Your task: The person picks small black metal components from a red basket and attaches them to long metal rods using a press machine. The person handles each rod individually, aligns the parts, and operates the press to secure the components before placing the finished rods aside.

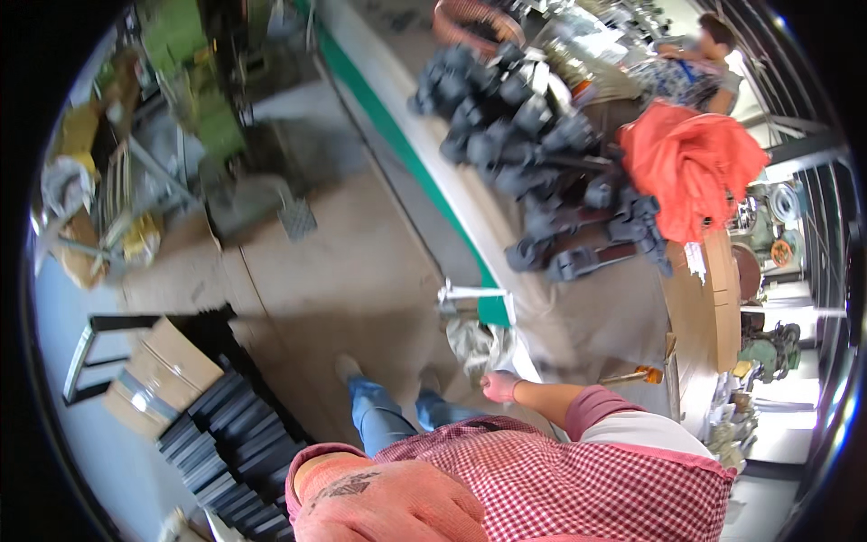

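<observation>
The tabletop (591,321) carries heaped grey parts (542,149), probably massed for easy reach; coral cloth (686,167) lies near its right edge, perhaps kept aside; a pale plastic bag (477,346) is by its near left corner; my right hand (499,386) looks narrow beside it, whether gripping I cannot tell; my left hand is out of view.

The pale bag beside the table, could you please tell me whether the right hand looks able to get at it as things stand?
Probably yes: the right hand is close beside the pale bag, with nothing visible in the way, though whether they touch is hard to tell.
</observation>
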Motion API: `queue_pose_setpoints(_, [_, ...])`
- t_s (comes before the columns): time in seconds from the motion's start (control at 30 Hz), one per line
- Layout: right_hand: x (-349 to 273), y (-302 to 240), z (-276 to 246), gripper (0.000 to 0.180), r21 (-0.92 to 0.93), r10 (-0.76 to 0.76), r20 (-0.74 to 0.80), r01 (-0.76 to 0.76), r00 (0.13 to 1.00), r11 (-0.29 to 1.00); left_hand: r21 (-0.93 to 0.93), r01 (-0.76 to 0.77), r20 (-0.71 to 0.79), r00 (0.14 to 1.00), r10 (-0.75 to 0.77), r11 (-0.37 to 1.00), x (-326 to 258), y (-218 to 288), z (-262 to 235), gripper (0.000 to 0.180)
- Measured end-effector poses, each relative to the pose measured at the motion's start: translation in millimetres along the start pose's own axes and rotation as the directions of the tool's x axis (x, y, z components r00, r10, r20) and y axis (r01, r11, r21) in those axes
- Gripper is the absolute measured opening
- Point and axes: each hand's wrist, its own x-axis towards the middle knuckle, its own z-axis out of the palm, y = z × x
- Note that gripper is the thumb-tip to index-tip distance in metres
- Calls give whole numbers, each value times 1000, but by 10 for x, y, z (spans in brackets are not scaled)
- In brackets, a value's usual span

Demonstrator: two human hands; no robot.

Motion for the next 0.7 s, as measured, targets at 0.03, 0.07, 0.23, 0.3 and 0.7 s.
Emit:
queue_pose_setpoints(0.03, [-75,-22,-244,31,106,-5,-57,11,998,994,-5,10,48,999,-10,1000,205,70,86,18])
queue_pose_setpoints(0.07, [-165,-132,-442,31,218,-14,-92,34,996,975,-1,19,86,996,-19,1000,432,158,152,17])
queue_pose_setpoints(0.23, [-170,-425,-799,27,532,70,-282,95,957,841,30,43,188,981,-48,999,1189,355,287,11])
queue_pose_setpoints(0.3, [-32,-477,-759,26,583,-32,-253,179,967,792,63,41,199,979,-53,997,1364,367,229,11])
queue_pose_setpoints(0.7, [480,-897,-2755,37,446,-390,-481,602,785,662,578,207,451,725,-521,789,2538,-480,-1140,15])
